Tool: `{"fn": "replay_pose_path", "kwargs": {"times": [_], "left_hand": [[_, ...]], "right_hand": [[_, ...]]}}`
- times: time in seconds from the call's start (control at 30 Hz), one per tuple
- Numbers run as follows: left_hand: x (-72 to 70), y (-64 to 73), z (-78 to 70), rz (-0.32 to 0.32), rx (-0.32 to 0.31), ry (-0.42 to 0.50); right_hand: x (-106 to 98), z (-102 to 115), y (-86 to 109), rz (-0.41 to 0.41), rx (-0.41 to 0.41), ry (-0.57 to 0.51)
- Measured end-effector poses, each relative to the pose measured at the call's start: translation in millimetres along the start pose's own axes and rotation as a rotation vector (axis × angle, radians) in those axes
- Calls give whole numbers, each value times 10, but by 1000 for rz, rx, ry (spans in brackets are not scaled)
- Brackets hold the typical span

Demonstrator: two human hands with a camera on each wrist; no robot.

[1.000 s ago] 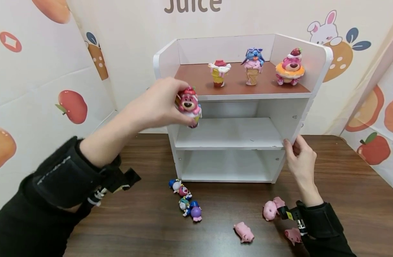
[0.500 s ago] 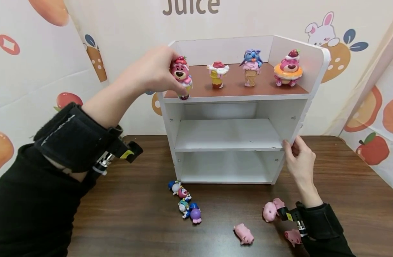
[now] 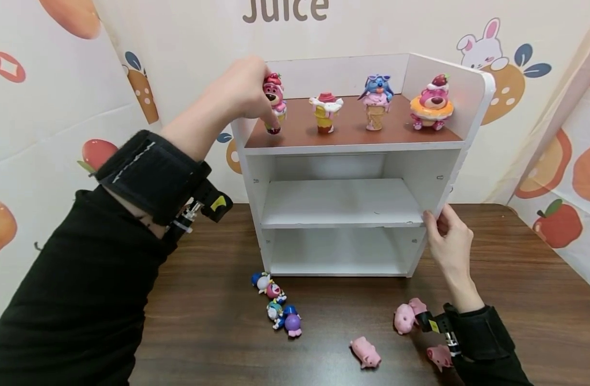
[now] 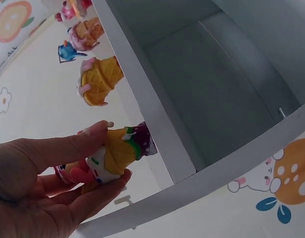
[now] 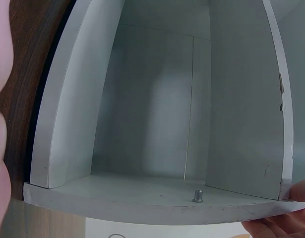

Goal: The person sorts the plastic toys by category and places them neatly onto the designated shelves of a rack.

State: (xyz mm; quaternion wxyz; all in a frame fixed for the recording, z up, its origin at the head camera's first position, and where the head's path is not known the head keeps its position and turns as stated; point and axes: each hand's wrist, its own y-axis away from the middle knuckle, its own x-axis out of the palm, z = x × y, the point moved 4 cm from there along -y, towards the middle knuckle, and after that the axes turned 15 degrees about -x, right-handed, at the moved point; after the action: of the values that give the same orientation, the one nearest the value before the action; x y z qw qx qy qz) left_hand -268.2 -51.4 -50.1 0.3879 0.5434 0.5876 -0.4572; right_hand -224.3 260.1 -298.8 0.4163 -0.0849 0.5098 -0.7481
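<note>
In the head view my left hand (image 3: 246, 91) grips a pink bear figurine (image 3: 274, 95) with a red-topped head, upright at the left end of the brown top shelf (image 3: 295, 136). Thumb and fingers go round its yellow cone in the left wrist view, and its dark base (image 4: 146, 139) is at the shelf's front edge; whether it bears weight there I cannot tell. My right hand (image 3: 450, 241) pinches the right side panel of the white shelf unit (image 3: 343, 224) at the middle board's height. To the right of the held bear stands a yellow cone figurine (image 3: 325, 113).
Farther right on top stand a blue character on a cone (image 3: 376, 102) and a bear in an orange ring (image 3: 432, 104). On the wooden table (image 3: 218, 321) lie several small colourful figurines (image 3: 275, 300) and several pink pigs (image 3: 365, 351). A printed backdrop surrounds the table.
My left hand has lifted the bear figurine from in front of the unit up to the top shelf's left end, then slightly back and right. The right hand has stayed on the side panel.
</note>
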Motion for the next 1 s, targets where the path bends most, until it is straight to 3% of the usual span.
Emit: {"fn": "replay_pose_path", "kwargs": {"times": [0.27,0.8,1.0], "left_hand": [[-2,-121,-58,2,-68,-80],[52,-236,-72,99,-151,-133],[58,-257,-87,129,-155,-180]], "right_hand": [[0,3,-3,-6,-10,8],[15,-8,-2,-3,-25,22],[13,-2,-5,-4,-40,28]]}}
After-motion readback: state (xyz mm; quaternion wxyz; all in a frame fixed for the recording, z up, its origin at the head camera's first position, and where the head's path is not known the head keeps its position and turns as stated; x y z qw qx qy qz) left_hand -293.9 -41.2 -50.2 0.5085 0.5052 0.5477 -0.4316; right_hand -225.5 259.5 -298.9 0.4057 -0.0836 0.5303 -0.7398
